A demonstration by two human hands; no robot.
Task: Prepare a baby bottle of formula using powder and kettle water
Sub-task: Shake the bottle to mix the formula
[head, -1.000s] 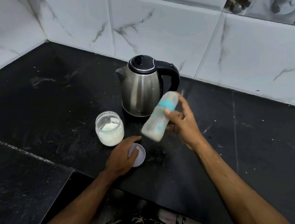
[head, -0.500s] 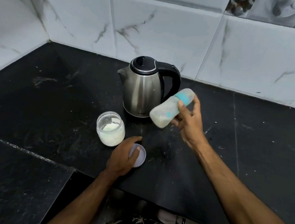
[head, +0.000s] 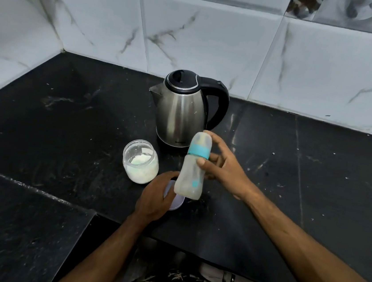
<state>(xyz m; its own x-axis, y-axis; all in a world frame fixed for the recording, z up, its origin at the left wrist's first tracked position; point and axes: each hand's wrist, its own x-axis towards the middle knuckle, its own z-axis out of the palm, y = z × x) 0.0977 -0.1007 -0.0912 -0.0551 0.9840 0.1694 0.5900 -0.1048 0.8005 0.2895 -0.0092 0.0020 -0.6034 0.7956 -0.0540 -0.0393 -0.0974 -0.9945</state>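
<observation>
My right hand (head: 224,168) grips a capped baby bottle (head: 192,169) with a teal collar, holding it nearly upright above the counter, cap end up. Milky liquid clouds the inside of the bottle. My left hand (head: 154,198) rests on a pale lilac lid (head: 176,203) lying flat on the counter, just below the bottle's base. An open glass jar of white powder (head: 141,161) stands to the left of the bottle. A steel kettle (head: 181,112) with a black lid and handle stands behind them, its spout pointing left.
The black stone counter (head: 316,169) runs to a white marble-tiled wall behind and on the left. Its front edge lies near my forearms. A lower black surface (head: 8,225) sits at the front left.
My right hand has swung the bottle from lying tilted toward the right, near the kettle handle, back down to nearly upright over the lid. My left hand has stayed on the lid.
</observation>
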